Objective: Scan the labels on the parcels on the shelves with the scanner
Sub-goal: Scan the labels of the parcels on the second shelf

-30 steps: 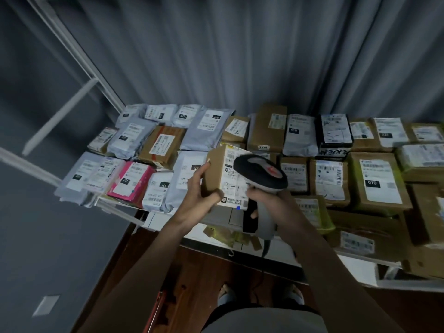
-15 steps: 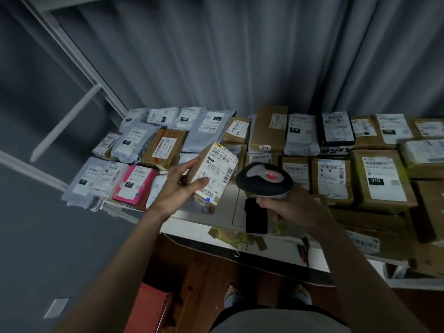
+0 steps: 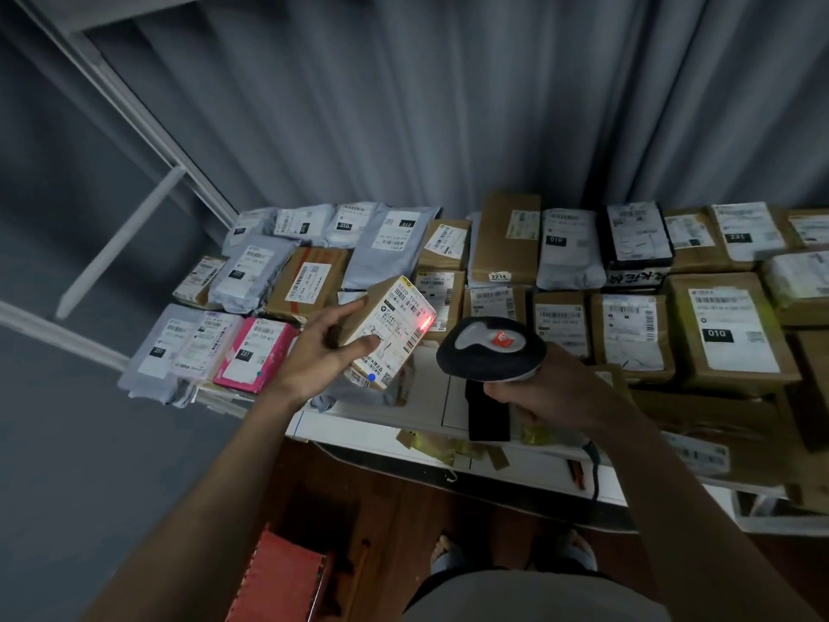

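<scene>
Left hand (image 3: 320, 352) holds a small box (image 3: 388, 332), right hand (image 3: 554, 395) grips scanner (image 3: 491, 347), over a parcel-packed white shelf (image 3: 381, 426) before grey curtains (image 3: 448, 105).

Your right hand (image 3: 554, 388) covers most of the scanner (image 3: 491, 347) handle, so you cannot see the trigger. Your left hand (image 3: 320, 352) hides the near left side of the small box (image 3: 390, 327). Print on its label (image 3: 394, 334) is too small to read fully. The cardboard boxes (image 3: 807, 352) at far right run off the frame edge.
</scene>
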